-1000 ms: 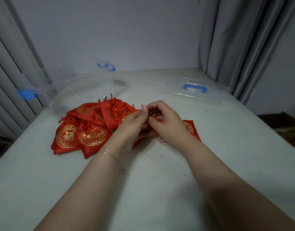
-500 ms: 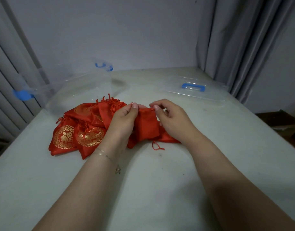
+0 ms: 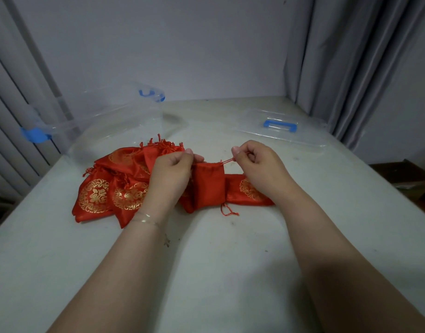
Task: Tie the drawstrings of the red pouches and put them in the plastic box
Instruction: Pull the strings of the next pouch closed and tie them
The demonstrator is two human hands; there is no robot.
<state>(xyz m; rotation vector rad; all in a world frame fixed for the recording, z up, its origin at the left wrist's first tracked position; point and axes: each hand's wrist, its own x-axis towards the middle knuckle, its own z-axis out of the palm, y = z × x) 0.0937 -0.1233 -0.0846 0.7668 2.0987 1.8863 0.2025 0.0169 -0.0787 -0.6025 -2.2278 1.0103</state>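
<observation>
Dim, flat indoor light; soft shadows, wide-angle bending at edges.

Pale table (image 3: 230, 272) against a plain wall (image 3: 170, 44), grey curtains (image 3: 351, 68) alongside

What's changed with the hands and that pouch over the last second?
The hands have moved apart: the right hand now pinches the drawstring and draws it rightward, while the left hand grips the other side of the pouch. The pile of pouches, plastic box and lid stayed put.

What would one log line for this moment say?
left hand: pinches drawstring | right hand: pinches drawstring | held pouch: being cinched | plastic box: empty
</observation>
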